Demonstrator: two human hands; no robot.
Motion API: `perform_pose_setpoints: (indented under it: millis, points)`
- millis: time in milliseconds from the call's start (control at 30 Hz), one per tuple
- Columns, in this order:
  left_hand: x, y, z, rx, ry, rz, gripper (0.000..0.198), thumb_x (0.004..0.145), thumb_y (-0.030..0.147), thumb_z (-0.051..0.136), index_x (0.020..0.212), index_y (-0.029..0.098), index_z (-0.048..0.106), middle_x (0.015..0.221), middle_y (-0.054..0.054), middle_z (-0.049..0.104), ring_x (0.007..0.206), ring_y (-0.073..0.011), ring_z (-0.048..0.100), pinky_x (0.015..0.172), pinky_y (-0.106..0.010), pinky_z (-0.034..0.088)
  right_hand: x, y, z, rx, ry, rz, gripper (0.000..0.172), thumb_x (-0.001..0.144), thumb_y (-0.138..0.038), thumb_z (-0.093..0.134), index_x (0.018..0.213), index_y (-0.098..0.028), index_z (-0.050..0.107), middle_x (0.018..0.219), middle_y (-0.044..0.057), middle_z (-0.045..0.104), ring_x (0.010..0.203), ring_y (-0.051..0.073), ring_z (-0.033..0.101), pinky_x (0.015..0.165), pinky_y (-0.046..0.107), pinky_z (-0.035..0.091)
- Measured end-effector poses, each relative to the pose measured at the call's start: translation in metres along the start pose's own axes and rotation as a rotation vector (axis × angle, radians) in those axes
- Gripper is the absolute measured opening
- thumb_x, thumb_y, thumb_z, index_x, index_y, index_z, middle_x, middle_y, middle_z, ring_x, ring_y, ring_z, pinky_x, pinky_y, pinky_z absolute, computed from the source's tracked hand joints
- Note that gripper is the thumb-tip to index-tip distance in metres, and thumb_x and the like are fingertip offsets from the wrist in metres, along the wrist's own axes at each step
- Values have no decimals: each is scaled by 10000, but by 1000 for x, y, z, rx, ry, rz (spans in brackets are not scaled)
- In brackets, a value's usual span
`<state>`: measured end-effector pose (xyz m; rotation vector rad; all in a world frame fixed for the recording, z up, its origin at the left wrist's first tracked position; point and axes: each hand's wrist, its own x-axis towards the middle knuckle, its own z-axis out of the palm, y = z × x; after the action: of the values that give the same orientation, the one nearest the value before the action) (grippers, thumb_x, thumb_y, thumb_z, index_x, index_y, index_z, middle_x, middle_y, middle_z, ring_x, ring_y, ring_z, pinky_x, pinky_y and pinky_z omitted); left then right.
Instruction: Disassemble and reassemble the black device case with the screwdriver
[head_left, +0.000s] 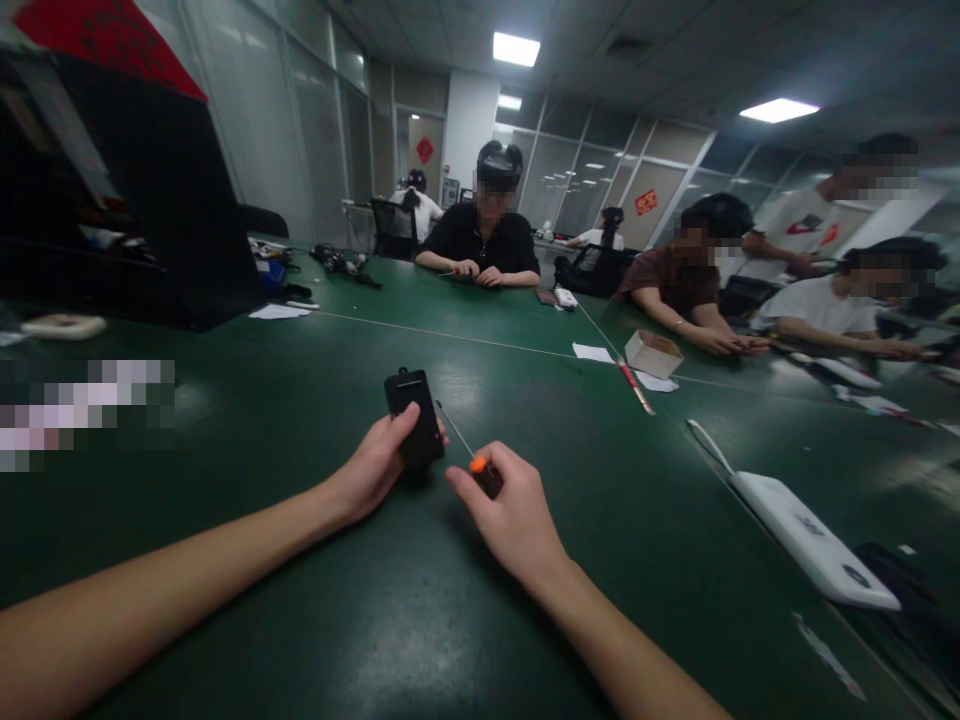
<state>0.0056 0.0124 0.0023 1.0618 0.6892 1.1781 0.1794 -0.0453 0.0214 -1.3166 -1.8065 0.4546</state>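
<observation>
My left hand [379, 455] grips a flat black rectangular case [424, 425] with a small loop on its top edge. The thumb lies across its face and fingertips show at its right side. In my right hand [517, 510] is a screwdriver [478, 464] with an orange and dark handle. Its thin metal shaft points up and left, and the tip is close to the case's right edge; whether it touches cannot be made out. Both hands are above the green table [360, 590].
A white power bank [814, 535] with a strap lies at right. Beyond are an open cardboard box [654, 354], white paper [592, 352] and a red-and-white strip [636, 388]. Tangled black cables [345, 265] lie far left, near a large dark panel [157, 190]. Several people sit around the table.
</observation>
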Motion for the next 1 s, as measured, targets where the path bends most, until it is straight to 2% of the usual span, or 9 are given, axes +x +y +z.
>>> perform_pose_setpoints:
  millis: [133,200,367,467,567,700,800,900,1000]
  points:
    - [-12,-9,3,6,-250,-21,431,893,507,588,1118,144,647,1183,-127,672,1110,-261,616,1004,-376,446,1,6,5,250,-30,90,240,848,-387,684,995,-199,656,971,43,692,881,199,629,785,299,463]
    - [-14,-13,1,28,-326,9,451,917,490,563,1234,173,605,1338,-130,602,1240,-280,553,1090,-412,386,2,7,6,371,-66,160,315,833,-399,690,1075,-201,654,948,32,694,852,193,628,764,294,464]
    - [-11,-14,-4,123,-379,44,512,930,497,535,1345,198,516,1523,-140,420,1357,-311,453,1133,-465,351,6,7,0,434,-192,256,264,811,-433,673,828,-173,627,683,-33,562,610,131,504,591,252,395]
    - [-2,-9,-10,267,-242,144,624,834,438,691,1357,195,451,1442,-162,495,1271,-308,532,1084,-470,405,10,11,-6,389,-196,262,305,814,-473,659,785,-182,573,662,-44,533,584,123,477,560,245,371]
    - [7,-1,-22,546,-151,351,804,732,393,794,1390,209,370,1285,-140,583,1210,-283,562,1057,-458,416,14,21,-9,313,-164,261,338,827,-489,642,718,-190,525,636,-53,483,598,124,453,556,244,338]
    - [9,8,-32,1078,-318,609,552,746,428,772,1212,210,572,1196,-112,620,1160,-275,566,1019,-442,419,16,31,-6,227,-181,228,341,810,-475,673,684,-186,544,614,-60,471,605,123,435,564,246,319]
    - [4,9,-29,1225,-470,736,512,762,487,745,1160,191,620,1137,-111,669,1089,-266,607,973,-427,437,15,30,-3,182,-195,191,336,803,-474,686,675,-181,582,595,-59,494,588,122,446,561,248,322]
    - [-1,6,-23,1220,-546,724,484,799,482,714,1166,177,629,1101,-105,695,1007,-234,646,897,-370,476,15,28,-4,160,-156,157,311,838,-465,651,718,-178,655,634,-25,591,617,144,520,597,266,371]
    - [-2,6,-20,1186,-499,623,407,822,457,691,1112,173,655,1048,-91,702,956,-217,653,854,-329,491,19,28,-12,167,-42,122,245,874,-404,613,836,-189,725,847,41,710,812,195,621,763,312,443]
